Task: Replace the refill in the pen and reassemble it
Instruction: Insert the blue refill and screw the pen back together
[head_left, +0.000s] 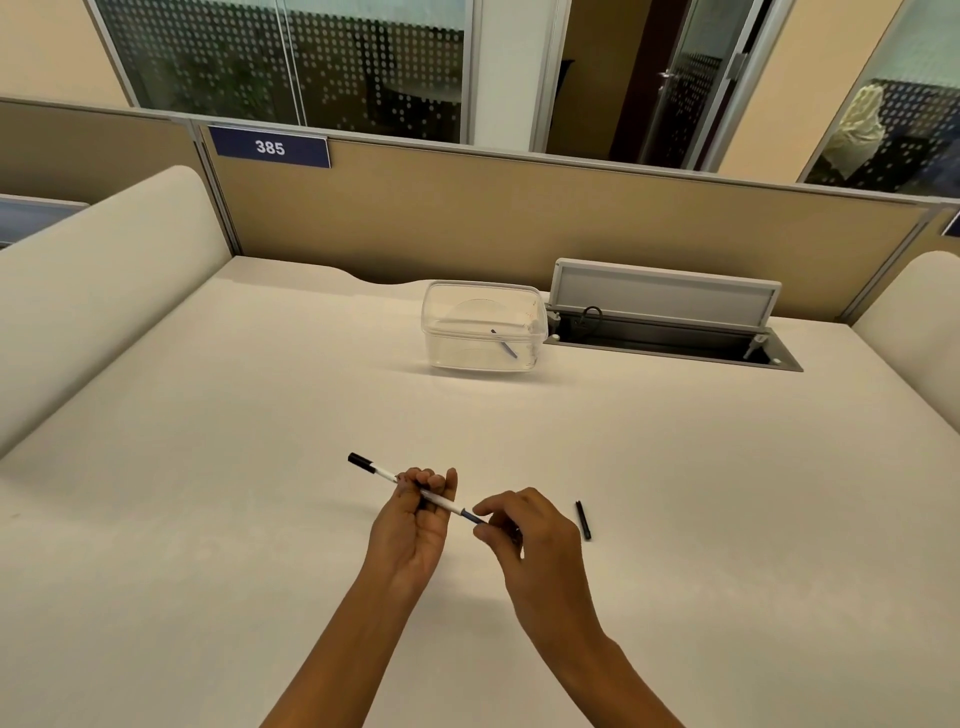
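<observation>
A white pen (385, 474) with a black end at its far left is held above the desk by my left hand (415, 519), fingers curled around the barrel. My right hand (524, 530) pinches the pen's dark blue front end (470, 515) between thumb and fingertips. A black pen cap (583, 519) lies on the desk just right of my right hand. A thin refill (504, 344) leans inside the clear plastic box (441, 332) at the back of the desk.
The cream desk (260, 519) has an open cable hatch (670, 338) with a raised grey lid right of the box. Padded partitions stand at left (104, 291) and right (914, 322), a tan divider behind.
</observation>
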